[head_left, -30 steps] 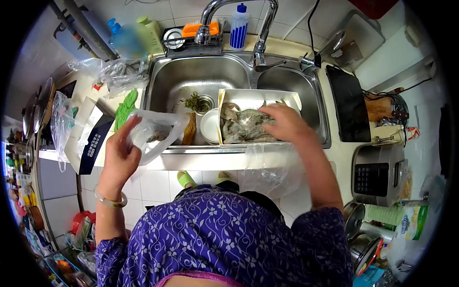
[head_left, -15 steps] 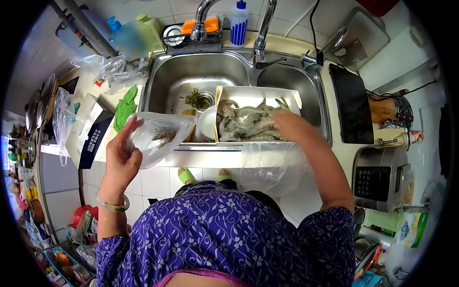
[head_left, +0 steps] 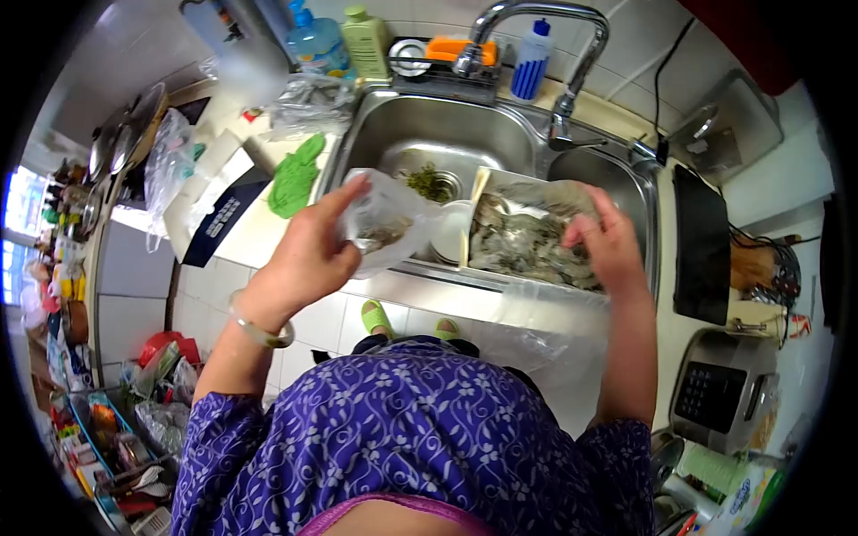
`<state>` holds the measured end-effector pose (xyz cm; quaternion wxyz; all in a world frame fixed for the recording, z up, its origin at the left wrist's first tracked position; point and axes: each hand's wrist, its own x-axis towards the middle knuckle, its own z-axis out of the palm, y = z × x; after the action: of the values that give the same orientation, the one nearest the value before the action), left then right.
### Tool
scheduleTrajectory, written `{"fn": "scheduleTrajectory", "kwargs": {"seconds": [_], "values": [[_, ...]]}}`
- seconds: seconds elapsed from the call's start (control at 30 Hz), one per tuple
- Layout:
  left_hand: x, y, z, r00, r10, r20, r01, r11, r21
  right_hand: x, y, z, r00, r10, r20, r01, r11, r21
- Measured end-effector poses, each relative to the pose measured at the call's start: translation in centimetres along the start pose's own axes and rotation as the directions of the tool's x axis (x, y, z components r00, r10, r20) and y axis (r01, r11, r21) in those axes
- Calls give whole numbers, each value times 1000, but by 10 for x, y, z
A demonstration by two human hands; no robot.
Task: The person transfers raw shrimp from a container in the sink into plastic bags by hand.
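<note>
My left hand (head_left: pixel 313 237) grips a clear plastic bag (head_left: pixel 393 210) by its rim, near the left sink basin. A few greyish shrimp show through the bag's side. My right hand (head_left: pixel 615 239) is over the right side of an open white box (head_left: pixel 476 219) filled with grey shrimp (head_left: pixel 527 241). Its fingers are curled around a blurred grey shrimp (head_left: pixel 559 195) at the box's far edge; the exact grip is partly hidden. The box rests across the sink, its right end over the smaller basin.
White bowls (head_left: pixel 450 234) stand left of the box. Greens lie by the drain in the large basin (head_left: pixel 384 134). A faucet (head_left: pixel 563 116) arches behind. On the left counter are a green cloth (head_left: pixel 295 179) and an opened carton (head_left: pixel 219 210). Clear plastic (head_left: pixel 545 335) hangs over the front edge.
The view has shifted, so the sink appears farther right. My left hand and bag have come closer to the box. My right hand has risen from the shrimp pile, its fingers curled.
</note>
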<state>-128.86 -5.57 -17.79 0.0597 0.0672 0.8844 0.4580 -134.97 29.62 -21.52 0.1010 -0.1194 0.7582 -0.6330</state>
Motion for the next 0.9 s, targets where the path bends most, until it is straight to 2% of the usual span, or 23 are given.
{"fn": "scheduleTrajectory", "kwargs": {"seconds": [0.03, 0.1, 0.13, 0.17, 0.2, 0.23, 0.27, 0.3, 0.33, 0.4, 0.43, 0.47, 0.5, 0.53, 0.57, 0.63, 0.67, 0.7, 0.77, 0.8, 0.83, 0.87, 0.9], "values": [[1, 3, 2, 1000, 26, -3, -26, 1000, 4, 1, -4, 21, 997, -38, 72, 33, 996, 80], [4, 12, 2, 1000, -2, 10, 1, 998, 56, 5, -16, 72, 994, 8, 107, -13, 998, 54], [4, 15, 1, 1000, -1, 2, 1, 998, 61, 10, -11, 90, 980, -170, 101, 182, 976, -123], [4, 18, 0, 1000, 27, 6, -28, 992, 126, 14, -6, 106, 933, -338, 124, 359, 886, -294], [4, 21, 0, 998, 55, 15, -57, 981, 187, 17, -8, 117, 933, -339, 124, 360, 886, -293], [4, 24, 0, 998, 55, 17, -58, 981, 186, 21, -9, 126, 906, -374, 197, 422, 765, -486], [5, 28, 1, 998, 53, 30, -59, 973, 225, 26, -11, 134, 880, -388, 275, 468, 600, -649], [5, 29, 2, 997, 54, 46, -64, 963, 262, 33, -15, 142, 866, -304, 397, 500, 551, -668], [6, 28, 4, 996, 61, 61, -75, 964, 256, 39, -18, 150, 841, -203, 502, 529, 505, -682], [8, 22, 6, 994, 108, 12, -108, 961, 256, 49, -24, 170, 737, -255, 626, 666, 431, -609], [8, 17, 6, 994, 106, -7, -100, 960, 261, 57, -24, 181, 685, -189, 703, 705, 411, -577], [8, 13, 5, 994, 104, -26, -93, 959, 266, 65, -13, 192, 700, -343, 627, 699, 513, -499], [2, 22, -4, 997, -77, -16, 79, 967, 244, 74, -14, 200, 729, -364, 579, 642, 657, -395], [-3, 3, -6, 996, 40, -78, -28, 989, 146, 75, -16, 205, 762, -211, 613, 525, 756, -392], [-11, -5, -11, 995, 19, -102, -9, 995, 97, 77, -17, 210, 764, -118, 634, 357, 897, -263], [-28, -20, -20, 988, -23, -150, 23, 1000, -5, 73, 16, 220, 745, -358, 563, 343, 929, 136], [-36, -30, -23, 983, -48, -177, 43, 999, -30, 66, 18, 212, 736, -389, 554, 448, 893, 33], [-42, -37, -26, 976, -73, -204, 63, 997, -55, 61, 21, 200, 738, -387, 554, 446, 894, 30], [-51, -34, -30, 971, -95, -220, 87, 995, -49, 51, 29, 163, 800, -418, 430, 451, 892, 28], [-54, -34, -31, 963, -126, -237, 119, 992, -43, 46, 17, 127, 865, -212, 455, 241, 971, -6], [-55, -37, -31, 963, -134, -235, 125, 991, -51, 40, 26, 95, 933, -56, 355, 65, 998, -14], [-56, -41, -30, 966, -80, -247, 75, 997, -31, 33, 15, 61, 941, 189, 280, -139, 972, -189], [-56, -45, -30, 965, -23, -262, 22, 1000, -7, 25, 36, 23, 967, 166, 195, -62, 891, -449]]}}
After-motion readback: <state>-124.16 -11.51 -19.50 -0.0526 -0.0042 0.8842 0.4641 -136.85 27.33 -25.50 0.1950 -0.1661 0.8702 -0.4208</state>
